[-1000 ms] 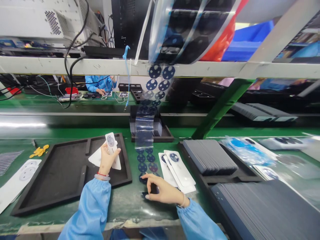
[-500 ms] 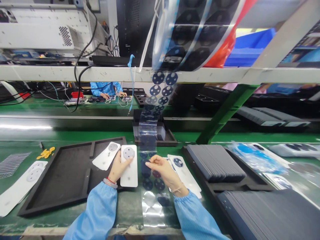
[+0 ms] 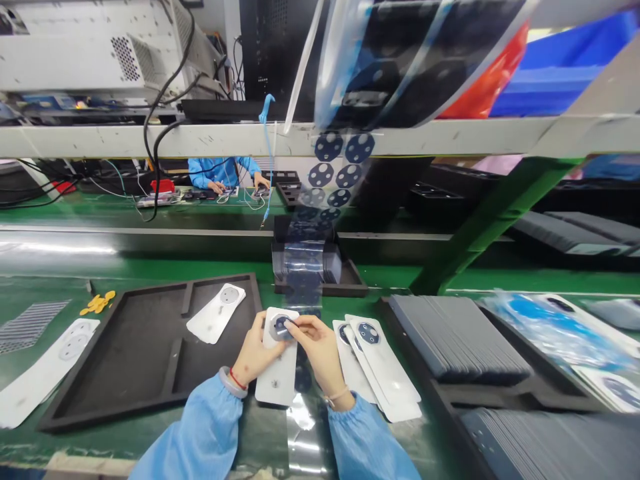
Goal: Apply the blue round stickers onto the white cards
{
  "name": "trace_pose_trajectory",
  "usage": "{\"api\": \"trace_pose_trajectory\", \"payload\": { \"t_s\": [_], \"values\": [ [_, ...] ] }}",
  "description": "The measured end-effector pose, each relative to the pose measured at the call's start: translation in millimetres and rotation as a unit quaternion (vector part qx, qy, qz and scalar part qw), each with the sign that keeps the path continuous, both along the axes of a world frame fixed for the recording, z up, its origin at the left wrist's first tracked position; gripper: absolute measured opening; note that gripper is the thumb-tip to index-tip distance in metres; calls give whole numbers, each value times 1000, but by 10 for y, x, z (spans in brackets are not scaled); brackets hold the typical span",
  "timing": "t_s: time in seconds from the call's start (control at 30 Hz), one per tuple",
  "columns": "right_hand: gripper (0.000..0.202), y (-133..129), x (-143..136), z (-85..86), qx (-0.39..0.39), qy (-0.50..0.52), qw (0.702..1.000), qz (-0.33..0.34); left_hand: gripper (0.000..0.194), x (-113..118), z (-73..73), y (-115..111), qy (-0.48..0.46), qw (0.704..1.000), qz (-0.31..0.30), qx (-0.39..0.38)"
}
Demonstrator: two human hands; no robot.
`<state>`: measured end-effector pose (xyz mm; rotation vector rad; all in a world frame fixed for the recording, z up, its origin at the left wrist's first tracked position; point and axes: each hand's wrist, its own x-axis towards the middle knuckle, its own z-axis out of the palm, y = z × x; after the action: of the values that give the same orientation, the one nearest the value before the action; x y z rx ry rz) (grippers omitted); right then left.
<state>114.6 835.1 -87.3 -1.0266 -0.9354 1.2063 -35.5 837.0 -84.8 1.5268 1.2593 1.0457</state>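
My left hand (image 3: 256, 357) holds a white phone-shaped panel (image 3: 277, 381) upright by its left edge, thumb across its front. My right hand (image 3: 320, 347) pinches a dark round sticker (image 3: 283, 325) with holes over the grey circle near the panel's top. Behind the hands a clear strip (image 3: 321, 175) carrying pairs of dark round stickers hangs down from a large roll (image 3: 380, 67). Right of my right hand, several white panels with dark round pieces (image 3: 390, 367) lie overlapping. Other white panels with grey circles (image 3: 213, 320) rest on the black tray to the left.
The black tray (image 3: 135, 347) lies at the left, with yellow pieces (image 3: 97, 303) behind it. At the right, another black tray (image 3: 460, 393) holds stacked grey plates (image 3: 455, 333). A green post (image 3: 493, 223) slants behind them. Across the bench a person in blue sleeves (image 3: 215, 172) handles small parts.
My right hand has moved from the strip to the panel, bringing a dark round sticker onto its grey circle. The panel in my left hand has shifted right, and the view has shifted slightly.
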Motion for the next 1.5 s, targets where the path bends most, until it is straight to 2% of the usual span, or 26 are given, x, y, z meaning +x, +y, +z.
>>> {"api": "trace_pose_trajectory", "payload": {
  "t_s": [0.33, 0.47, 0.57, 0.73, 1.13, 1.5],
  "values": [
    [27, -71, 3, -33, 69, -32, 997, -34, 57, 45, -8, -32, -9, 1000, -13, -26],
    [32, -84, -24, -23, 25, -16, 999, -19, 57, 45, 6, -36, -1, 1000, -9, -28],
    [34, -98, -40, -16, -7, -31, 999, -32, 55, 51, 17, -46, 5, 1000, -15, -27],
    [36, -111, -41, -11, -6, -60, 996, -58, 53, 68, 21, -60, 9, 999, -31, 10],
    [34, -84, -31, -119, 2, -63, 996, -63, 52, 75, 41, -77, 27, 998, -43, 27],
    [35, -112, -49, -102, 17, -91, 993, -71, 52, 43, 33, -67, 29, 997, -63, 23]
  ]
}}
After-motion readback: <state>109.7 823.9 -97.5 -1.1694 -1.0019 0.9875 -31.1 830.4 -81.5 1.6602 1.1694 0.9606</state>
